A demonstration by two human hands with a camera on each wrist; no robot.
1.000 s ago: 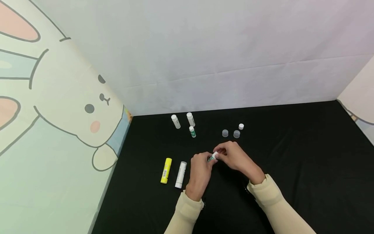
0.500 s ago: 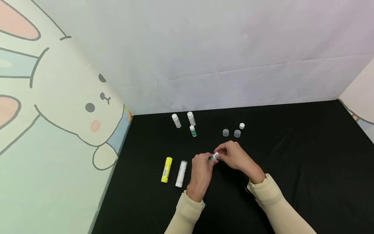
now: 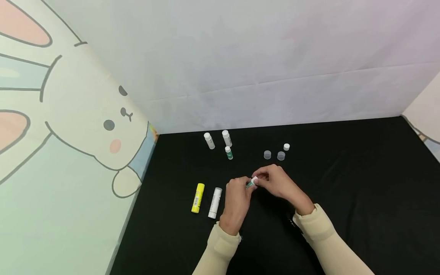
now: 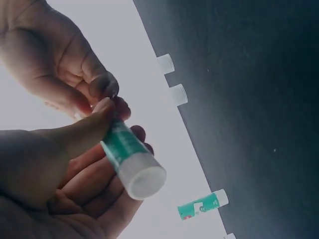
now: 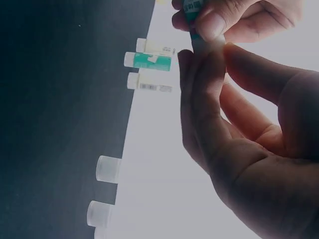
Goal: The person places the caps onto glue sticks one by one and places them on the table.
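A small green and white glue stick (image 4: 124, 144) is held between both hands, tilted, above the black cloth. My left hand (image 3: 237, 198) grips its green body, thumb on one side and fingers on the other. The fingertips of my right hand (image 3: 278, 182) pinch the white end (image 3: 254, 180), largely covering it. In the left wrist view the stick's other white end faces the camera. To the left of my left hand lie a white glue stick (image 3: 215, 203) and a yellow glue stick (image 3: 197, 198).
Farther back stand two white glue sticks (image 3: 209, 141) (image 3: 227, 138) and a small green one (image 3: 228, 152). Right of them sit two translucent caps (image 3: 267, 154) (image 3: 280, 156) and a white cap (image 3: 287, 147). A pale cloth wall (image 3: 261, 103) rises behind the table.
Both hands keep their hold on the small glue stick, with hardly any visible motion. The head view has shifted slightly, so the objects appear a little farther right and higher.
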